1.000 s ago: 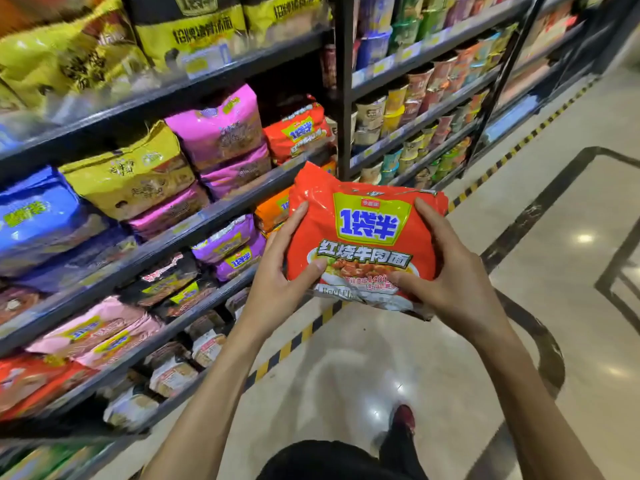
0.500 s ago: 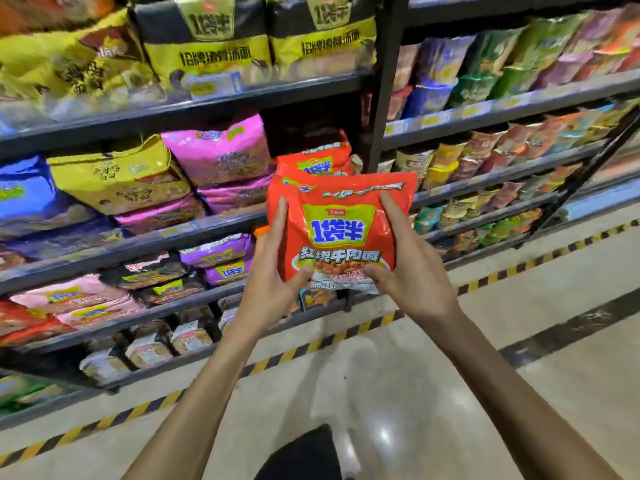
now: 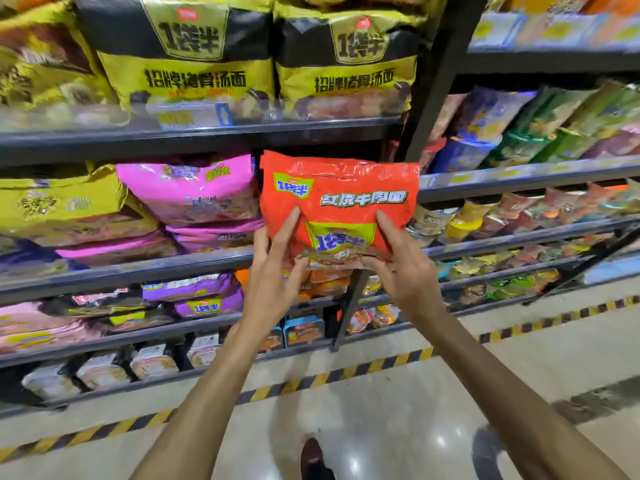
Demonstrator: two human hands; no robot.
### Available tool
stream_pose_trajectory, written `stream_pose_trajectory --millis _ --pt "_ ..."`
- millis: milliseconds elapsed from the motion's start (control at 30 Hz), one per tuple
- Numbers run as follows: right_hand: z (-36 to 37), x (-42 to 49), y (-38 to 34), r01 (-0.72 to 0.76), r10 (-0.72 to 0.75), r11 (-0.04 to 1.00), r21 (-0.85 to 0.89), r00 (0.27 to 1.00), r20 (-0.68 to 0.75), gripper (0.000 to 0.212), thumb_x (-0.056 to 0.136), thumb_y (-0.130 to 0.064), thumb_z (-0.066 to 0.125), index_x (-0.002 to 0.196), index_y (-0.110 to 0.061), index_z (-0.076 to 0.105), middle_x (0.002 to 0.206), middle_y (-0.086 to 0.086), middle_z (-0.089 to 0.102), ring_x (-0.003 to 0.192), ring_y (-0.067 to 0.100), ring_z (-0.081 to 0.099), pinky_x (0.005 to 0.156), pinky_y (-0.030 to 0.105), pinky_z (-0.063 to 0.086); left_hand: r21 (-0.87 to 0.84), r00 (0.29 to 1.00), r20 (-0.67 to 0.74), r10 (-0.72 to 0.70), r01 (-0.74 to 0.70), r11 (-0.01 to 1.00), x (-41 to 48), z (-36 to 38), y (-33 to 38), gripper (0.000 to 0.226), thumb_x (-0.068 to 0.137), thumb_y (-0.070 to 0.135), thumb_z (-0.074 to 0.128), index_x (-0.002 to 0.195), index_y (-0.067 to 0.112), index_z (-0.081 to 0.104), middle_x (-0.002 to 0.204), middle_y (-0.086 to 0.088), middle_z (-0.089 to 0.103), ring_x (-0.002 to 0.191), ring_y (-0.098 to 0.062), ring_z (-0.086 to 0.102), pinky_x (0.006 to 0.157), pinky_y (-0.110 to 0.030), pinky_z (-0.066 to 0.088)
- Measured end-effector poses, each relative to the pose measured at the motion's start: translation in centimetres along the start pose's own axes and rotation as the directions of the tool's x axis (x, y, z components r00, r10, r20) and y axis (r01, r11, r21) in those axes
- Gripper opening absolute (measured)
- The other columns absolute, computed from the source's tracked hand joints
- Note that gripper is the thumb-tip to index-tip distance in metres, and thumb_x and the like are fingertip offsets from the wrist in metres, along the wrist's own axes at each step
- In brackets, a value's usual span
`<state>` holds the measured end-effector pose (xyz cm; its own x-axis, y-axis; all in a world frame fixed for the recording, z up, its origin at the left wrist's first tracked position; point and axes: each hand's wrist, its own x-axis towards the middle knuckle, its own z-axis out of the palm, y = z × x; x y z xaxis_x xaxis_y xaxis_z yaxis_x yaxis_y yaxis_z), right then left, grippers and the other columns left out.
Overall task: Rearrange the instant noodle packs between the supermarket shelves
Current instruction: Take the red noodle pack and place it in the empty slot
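A red instant noodle multipack [image 3: 339,202] with a yellow-green logo is held up at the second shelf's [image 3: 138,268] right end, beside the pink packs [image 3: 194,192]. My left hand [image 3: 273,271] grips its lower left edge and my right hand [image 3: 401,268] grips its lower right edge. The pack's top leans back into the shelf opening, under the upper shelf [image 3: 207,136]. Whether another red pack lies behind it is hidden.
Black-and-yellow packs [image 3: 180,57] fill the upper shelf, yellow packs [image 3: 62,206] sit at left, purple packs [image 3: 197,296] below. A black upright post [image 3: 433,84] divides this bay from cup noodles [image 3: 519,209] at right. A striped floor line [image 3: 311,379] runs along the shelf base.
Both hands have raised the red pack up and forward to the second shelf's opening. The view has turned to face the shelves and come closer.
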<state>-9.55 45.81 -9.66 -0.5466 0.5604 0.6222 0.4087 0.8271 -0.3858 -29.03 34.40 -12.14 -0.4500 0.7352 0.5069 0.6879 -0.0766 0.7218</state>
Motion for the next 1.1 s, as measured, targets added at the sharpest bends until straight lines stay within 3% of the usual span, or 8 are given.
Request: stream_pose_trajectory --millis 67,133,233,367,467,533,633,1100 --pt "1.6 1.3 1.7 0.045 -0.047 0.998 -0.054 0.998 -0.050 0.078 0.088 -0.024 0.074 0.149 -0.028 0.026 0.121 0.025 0.064 0.106 0.037 0.067 0.077 0.046 0.060 0.021 0.998 -0.053 0.022 -0.021 1.000 1.2 1.2 -0.9 0.085 0.091 0.001 0.070 0.152 0.039 0.025 0.128 -0.009 0.041 0.116 -0.023 0.050 0.096 -0.004 0.034" --pt "3.1 2.6 2.6 0.013 -0.016 0.996 -0.084 0.999 -0.041 0.088 0.077 -0.013 0.084 0.145 -0.024 0.031 0.111 0.026 0.067 0.097 0.041 0.069 0.064 0.047 0.061 0.067 0.993 -0.105 0.053 -0.046 0.997 1.9 2.3 -1.7 0.087 0.090 -0.004 0.071 0.150 0.038 0.025 0.135 -0.026 0.043 0.129 -0.017 0.039 0.102 0.003 0.024" --pt "4.4 3.8 3.7 0.005 -0.002 0.993 -0.117 1.000 0.025 0.098 0.069 -0.010 0.090 0.144 -0.024 0.027 0.105 0.029 0.067 0.085 0.042 0.071 0.047 0.043 0.057 0.109 0.985 -0.162 0.064 -0.047 0.993 2.6 3.7 -2.6 0.108 0.085 -0.009 0.074 0.151 0.055 0.018 0.136 -0.039 0.043 0.135 -0.013 0.028 0.106 -0.014 0.026" --pt "6.1 6.1 5.0 -0.038 0.042 0.998 -0.056 0.997 0.060 0.097 0.078 -0.010 0.084 0.140 -0.037 0.014 0.103 0.023 0.068 0.082 0.039 0.070 0.045 0.040 0.053 0.105 0.967 -0.249 0.045 -0.020 0.994 3.8 5.3 -4.4 0.115 0.084 -0.011 0.073 0.151 0.060 0.012 0.132 -0.038 0.045 0.127 -0.027 0.041 0.098 -0.025 0.039" --pt "6.9 7.4 5.8 -0.039 0.038 0.999 0.020 0.999 0.029 0.094 0.082 -0.008 0.081 0.140 -0.039 0.014 0.107 0.023 0.067 0.087 0.038 0.069 0.050 0.039 0.052 0.104 0.960 -0.263 0.100 -0.075 0.992 5.6 5.7 -5.5 0.112 0.085 -0.014 0.070 0.152 0.058 0.015 0.129 -0.030 0.047 0.127 -0.014 0.044 0.104 -0.002 0.028" --pt "7.1 7.9 6.3 -0.026 0.025 0.997 0.070 0.999 0.019 0.093 0.083 -0.008 0.079 0.140 -0.040 0.012 0.107 0.025 0.066 0.090 0.039 0.068 0.054 0.043 0.054 0.120 0.960 -0.242 0.139 -0.112 0.986 6.5 5.8 -5.8 0.114 0.084 -0.018 0.068 0.153 0.056 0.015 0.127 -0.028 0.046 0.125 0.000 0.038 0.103 0.000 0.026" --pt "7.7 8.6 7.0 0.015 -0.015 0.998 0.064 1.000 0.003 0.090 0.084 -0.008 0.077 0.141 -0.038 0.013 0.104 0.024 0.066 0.090 0.038 0.066 0.054 0.042 0.053 0.154 0.954 -0.243 0.176 -0.141 0.978 7.0 5.8 -6.0 0.114 0.084 -0.020 0.066 0.154 0.052 0.013 0.122 -0.035 0.046 0.119 -0.018 0.043 0.104 -0.003 0.028" --pt "11.4 10.9 8.6 -0.128 0.130 0.977 0.171 0.991 -0.003 0.098 0.086 0.006 0.065 0.141 -0.051 0.007 0.139 0.018 0.052 0.130 0.037 0.051 0.085 0.048 0.052 0.157 0.963 -0.248 0.109 -0.071 0.985 10.7 7.1 -8.4 0.116 0.083 -0.020 0.056 0.148 0.064 0.008 0.130 -0.035 0.042 0.121 -0.035 0.048 0.098 0.001 0.031"
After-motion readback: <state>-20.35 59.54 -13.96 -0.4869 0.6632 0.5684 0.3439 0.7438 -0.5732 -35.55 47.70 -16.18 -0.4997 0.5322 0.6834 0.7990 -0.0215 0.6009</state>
